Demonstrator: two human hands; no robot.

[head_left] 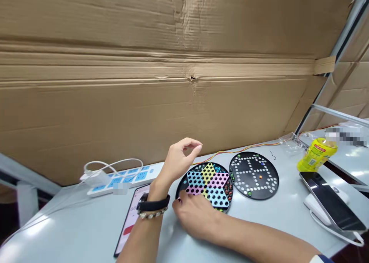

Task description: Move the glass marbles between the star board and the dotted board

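Observation:
My left hand (182,159) is raised behind the left side of a round Chinese checkers board (206,180). Its thumb and fingertips curve together into a loop; anything between the tips is too small to make out. A dark watch and a beaded bracelet circle that wrist. My right hand (198,215) rests at the near-left rim of the board, fingers curled down and mostly hidden. A coloured star of holes covers the board's middle. Red-brown marbles (228,189) fill a rim pocket on the right, blue ones the far pocket, and green ones show at the near rim.
Right of the board lies a black round game board (255,176) with white dots, several green marbles and an orange die (260,177). A lit phone (135,213) and power strip (123,180) lie left. A yellow bottle (317,153) and dark phone (331,199) are right; cardboard (144,113) stands behind.

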